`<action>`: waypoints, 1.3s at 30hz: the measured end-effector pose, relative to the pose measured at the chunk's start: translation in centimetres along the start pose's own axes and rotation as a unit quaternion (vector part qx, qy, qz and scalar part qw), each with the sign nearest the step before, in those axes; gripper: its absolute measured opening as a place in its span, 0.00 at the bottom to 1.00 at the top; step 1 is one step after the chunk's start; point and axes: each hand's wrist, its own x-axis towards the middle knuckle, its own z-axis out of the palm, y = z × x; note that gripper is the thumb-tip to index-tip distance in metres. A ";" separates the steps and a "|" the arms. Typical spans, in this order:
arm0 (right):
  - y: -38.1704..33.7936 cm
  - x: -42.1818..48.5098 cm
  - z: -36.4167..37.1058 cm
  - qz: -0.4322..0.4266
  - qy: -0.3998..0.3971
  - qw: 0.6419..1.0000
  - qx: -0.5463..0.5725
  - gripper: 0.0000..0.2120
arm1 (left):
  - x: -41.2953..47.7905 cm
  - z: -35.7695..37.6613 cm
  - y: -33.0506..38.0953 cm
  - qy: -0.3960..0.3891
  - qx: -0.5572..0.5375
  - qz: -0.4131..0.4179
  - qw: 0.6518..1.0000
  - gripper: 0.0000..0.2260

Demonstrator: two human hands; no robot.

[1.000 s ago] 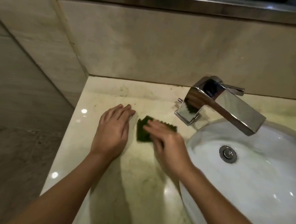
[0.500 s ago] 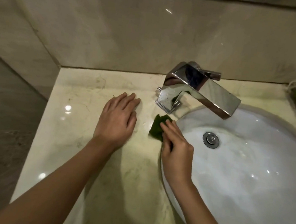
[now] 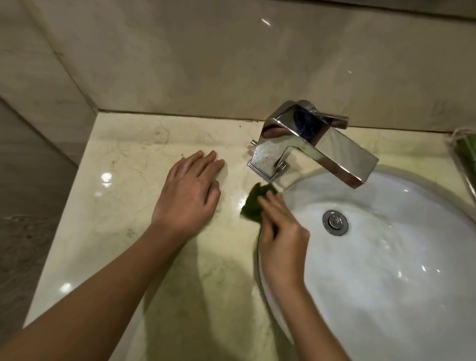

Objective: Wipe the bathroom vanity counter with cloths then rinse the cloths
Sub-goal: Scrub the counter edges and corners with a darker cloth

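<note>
Head view of the marble vanity counter (image 3: 133,170): the left hand (image 3: 188,196) lies palm-down on the stone left of the chrome faucet (image 3: 315,147), its fingers straight, close together and pointing toward the back wall. The right hand (image 3: 283,237) presses straight fingers flat on a dark green cloth (image 3: 252,202), which lies on the counter just in front of the faucet base, at the left rim of the white basin (image 3: 395,283). The visible part of the cloth is crumpled, with its long axis running from the near left toward the faucet base at the far right; the rest is hidden under the fingers.
</note>
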 end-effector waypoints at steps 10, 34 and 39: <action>1.5 5.7 -0.8 0.063 0.045 0.997 0.008 0.14 | 0.0 0.0 0.0 0.016 -0.028 0.002 0.999 0.22; -1.6 0.2 0.9 -0.201 -0.259 0.944 -0.047 0.16 | -0.3 -0.6 -1.0 0.101 -0.285 -0.067 0.951 0.15; 0.0 2.8 -0.5 -0.157 -0.178 0.970 -0.043 0.14 | 0.1 -0.6 -1.0 0.076 -0.227 -0.060 0.969 0.13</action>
